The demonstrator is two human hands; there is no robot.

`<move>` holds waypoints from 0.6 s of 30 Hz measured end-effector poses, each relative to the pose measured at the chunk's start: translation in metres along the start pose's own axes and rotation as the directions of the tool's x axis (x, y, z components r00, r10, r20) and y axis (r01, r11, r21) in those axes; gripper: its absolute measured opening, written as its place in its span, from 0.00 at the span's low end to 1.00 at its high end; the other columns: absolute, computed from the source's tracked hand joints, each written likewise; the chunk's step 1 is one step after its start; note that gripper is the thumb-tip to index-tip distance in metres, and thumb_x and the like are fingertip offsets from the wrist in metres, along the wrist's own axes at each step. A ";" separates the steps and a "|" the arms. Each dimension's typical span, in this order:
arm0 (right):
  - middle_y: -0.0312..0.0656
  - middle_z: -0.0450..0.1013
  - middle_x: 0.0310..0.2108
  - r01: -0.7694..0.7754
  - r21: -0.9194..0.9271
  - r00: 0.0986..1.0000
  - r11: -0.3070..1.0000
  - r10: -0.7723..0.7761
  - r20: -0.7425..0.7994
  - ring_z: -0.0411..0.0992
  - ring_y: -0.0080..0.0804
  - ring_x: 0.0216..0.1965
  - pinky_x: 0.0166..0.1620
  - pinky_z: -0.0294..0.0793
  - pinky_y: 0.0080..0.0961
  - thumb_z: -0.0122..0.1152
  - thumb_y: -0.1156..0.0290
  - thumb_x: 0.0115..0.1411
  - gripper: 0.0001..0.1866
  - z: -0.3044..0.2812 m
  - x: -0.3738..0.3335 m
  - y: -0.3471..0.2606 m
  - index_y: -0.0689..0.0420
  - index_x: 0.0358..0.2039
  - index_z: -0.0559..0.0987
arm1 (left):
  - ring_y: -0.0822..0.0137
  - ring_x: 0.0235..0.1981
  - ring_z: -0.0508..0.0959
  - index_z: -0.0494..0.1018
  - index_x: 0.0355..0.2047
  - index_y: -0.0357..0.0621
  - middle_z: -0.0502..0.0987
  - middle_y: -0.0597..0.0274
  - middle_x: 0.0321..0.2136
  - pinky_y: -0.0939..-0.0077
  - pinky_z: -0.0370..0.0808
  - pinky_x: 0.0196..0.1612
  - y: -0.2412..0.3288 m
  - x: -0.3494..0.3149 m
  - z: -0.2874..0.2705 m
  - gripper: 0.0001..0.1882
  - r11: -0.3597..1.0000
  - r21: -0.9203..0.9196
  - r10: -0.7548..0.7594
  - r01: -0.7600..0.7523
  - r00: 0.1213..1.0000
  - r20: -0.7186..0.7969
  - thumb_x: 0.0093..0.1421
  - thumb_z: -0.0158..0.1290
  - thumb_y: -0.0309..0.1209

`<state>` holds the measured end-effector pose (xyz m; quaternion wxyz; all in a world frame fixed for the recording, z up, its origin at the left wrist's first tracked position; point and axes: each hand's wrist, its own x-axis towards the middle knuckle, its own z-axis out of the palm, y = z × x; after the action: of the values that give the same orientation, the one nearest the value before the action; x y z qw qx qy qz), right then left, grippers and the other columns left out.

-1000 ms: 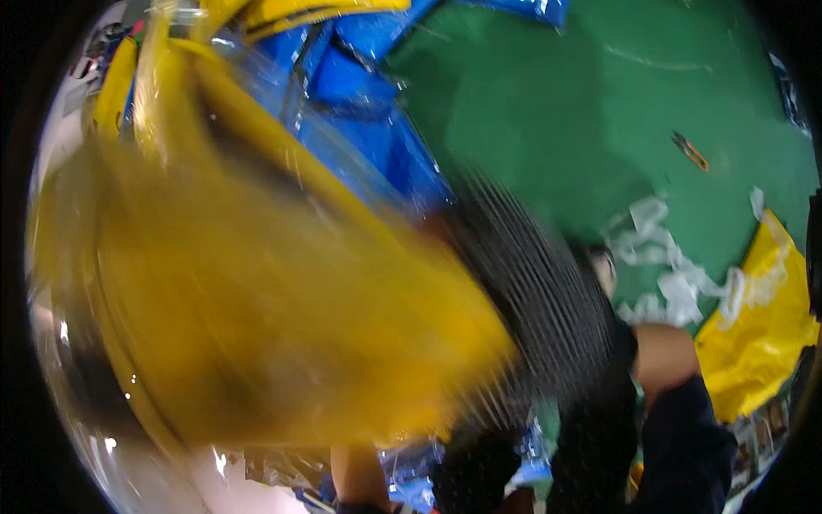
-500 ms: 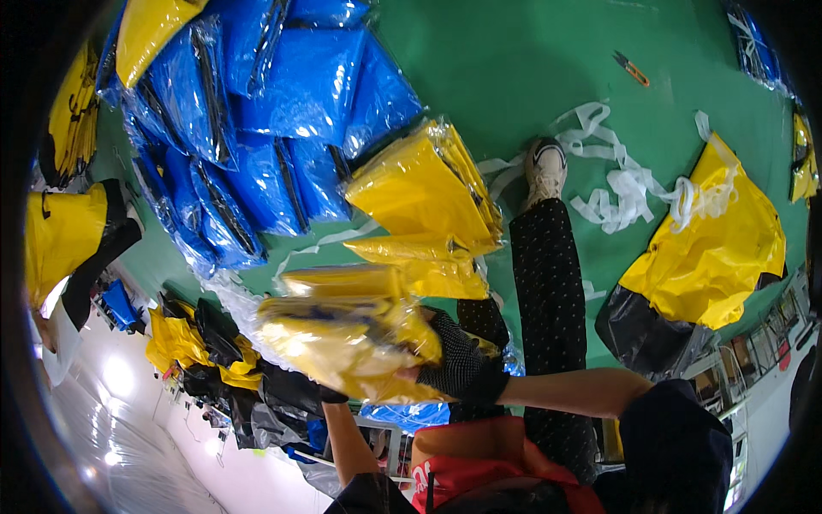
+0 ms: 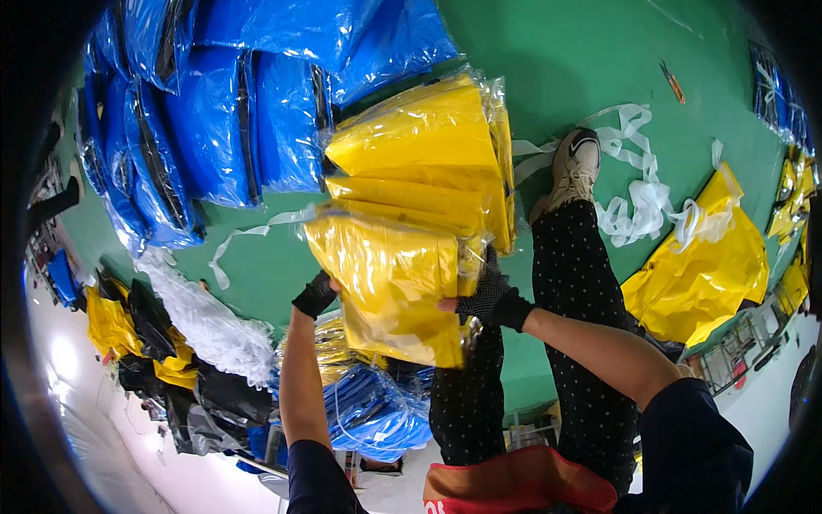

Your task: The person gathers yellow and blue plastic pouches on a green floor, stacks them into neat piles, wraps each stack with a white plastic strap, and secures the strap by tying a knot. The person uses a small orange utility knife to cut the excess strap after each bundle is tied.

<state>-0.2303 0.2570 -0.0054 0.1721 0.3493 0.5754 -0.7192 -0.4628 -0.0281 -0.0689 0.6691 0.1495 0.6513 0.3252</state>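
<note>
Package (image 3: 390,278), yellow in clear plastic, between both hands; near edge unobstructed. Right hand (image 3: 486,300) pinches its right edge, thumb on top; left hand (image 3: 318,294) meets its left edge, grip undetermined. Beyond them: stacked yellow packages (image 3: 419,128), then open green floor (image 3: 591,56) ahead-right.

Left fingers (image 3: 333,283) mostly hidden by yellow package (image 3: 390,278), blue packages (image 3: 287,107) cropped above

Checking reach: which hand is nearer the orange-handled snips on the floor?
Right. The right hand, at the right of the yellow packet, shows below and left of the snips; the left hand, at the packet's left edge, is farther left.
</note>
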 end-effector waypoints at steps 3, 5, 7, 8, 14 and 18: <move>0.52 0.53 0.56 -0.137 0.134 0.990 0.981 0.137 0.012 0.47 0.51 0.57 0.61 0.35 0.39 0.65 0.44 0.39 0.48 0.007 0.002 -0.006 0.59 0.55 0.58 | 0.63 0.47 0.70 0.64 0.49 0.37 0.69 0.56 0.46 0.66 0.68 0.48 0.000 0.007 0.017 0.30 0.783 -0.616 -0.006 -0.090 0.988 -0.152 0.58 0.42 0.52; 0.55 0.56 0.53 -0.266 0.254 0.960 0.930 0.231 0.159 0.53 0.48 0.55 0.58 0.46 0.39 0.65 0.49 0.43 0.44 -0.001 -0.004 -0.026 0.61 0.54 0.58 | 0.62 0.47 0.70 0.62 0.50 0.38 0.69 0.56 0.47 0.65 0.69 0.48 -0.033 -0.024 0.030 0.33 0.892 -0.443 -0.043 -0.094 0.957 -0.288 0.57 0.41 0.55; 0.53 0.58 0.51 -0.104 0.110 0.992 0.988 0.111 -0.056 0.55 0.48 0.54 0.57 0.50 0.39 0.65 0.51 0.44 0.42 -0.006 -0.026 -0.054 0.61 0.53 0.59 | 0.61 0.46 0.71 0.60 0.52 0.40 0.68 0.55 0.48 0.65 0.69 0.48 0.003 -0.040 0.044 0.35 0.804 -0.593 -0.165 -0.042 0.943 -0.291 0.56 0.41 0.57; 0.53 0.60 0.50 -0.036 0.031 0.987 0.999 0.041 -0.157 0.56 0.48 0.53 0.57 0.51 0.38 0.65 0.52 0.44 0.41 -0.008 -0.038 -0.075 0.61 0.53 0.60 | 0.61 0.47 0.70 0.59 0.53 0.40 0.67 0.55 0.49 0.65 0.69 0.48 0.027 -0.052 0.047 0.36 0.657 -0.753 -0.144 -0.048 0.972 -0.187 0.55 0.42 0.58; 0.45 0.62 0.49 -0.120 0.463 0.985 0.878 0.164 -0.056 0.60 0.31 0.51 0.51 0.63 0.29 0.61 0.62 0.51 0.33 -0.099 -0.029 -0.146 0.59 0.54 0.58 | 0.62 0.48 0.68 0.56 0.55 0.41 0.66 0.56 0.49 0.68 0.68 0.49 0.184 -0.040 0.072 0.33 0.803 -0.582 -0.072 -0.124 0.951 -0.301 0.56 0.48 0.50; 0.49 0.63 0.49 0.083 0.030 0.922 0.996 -0.065 -0.382 0.63 0.37 0.49 0.51 0.62 0.28 0.55 0.58 0.55 0.32 -0.123 0.034 -0.100 0.61 0.55 0.57 | 0.62 0.45 0.69 0.56 0.52 0.37 0.68 0.54 0.46 0.69 0.68 0.46 0.144 0.064 0.102 0.30 0.909 -0.334 0.053 -0.251 0.863 -0.503 0.57 0.49 0.45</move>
<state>-0.2817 0.4066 0.0305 0.0216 0.4642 0.5940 -0.6567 -0.4029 0.1426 -0.0176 0.4731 -0.0200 0.7056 0.5273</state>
